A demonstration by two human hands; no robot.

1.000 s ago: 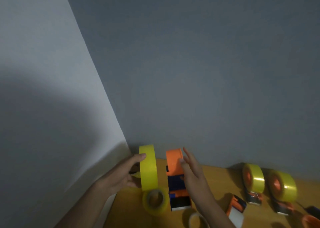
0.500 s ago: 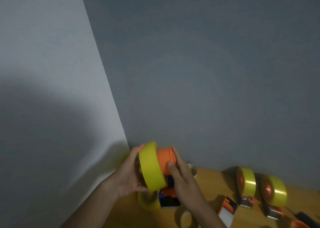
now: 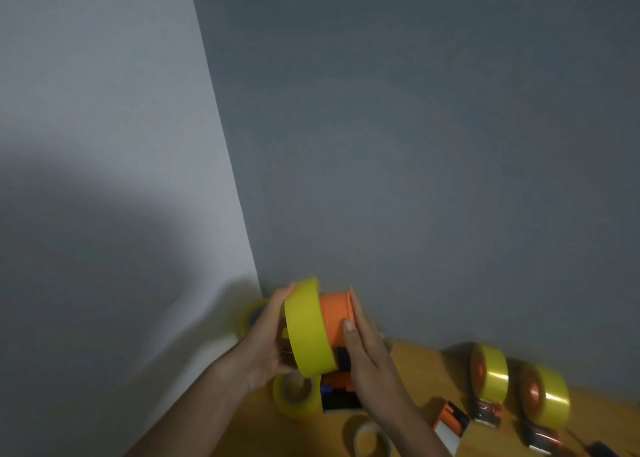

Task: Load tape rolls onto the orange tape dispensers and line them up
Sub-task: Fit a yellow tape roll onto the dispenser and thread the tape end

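My left hand (image 3: 266,338) grips a yellow tape roll (image 3: 306,328) from its left side, held up above the wooden table (image 3: 408,380). The roll sits partway over the orange drum of a tape dispenser (image 3: 336,321), whose blue and black body hangs below. My right hand (image 3: 363,345) holds that drum from the right, thumb on its front and fingers along its far rim. Two loaded orange dispensers (image 3: 490,373) (image 3: 545,399) with yellow rolls stand side by side at the right by the wall.
A loose yellowish roll (image 3: 298,396) lies under my hands, another (image 3: 252,314) sits in the corner behind my left hand, and a pale roll (image 3: 372,441) lies at the bottom. An unloaded orange and white dispenser (image 3: 450,425) lies near my right forearm. Grey walls meet at the corner.
The roll and the dispenser drum were apart a second ago. My hands have brought them together and the roll now sits partly over the drum, lifted slightly higher.
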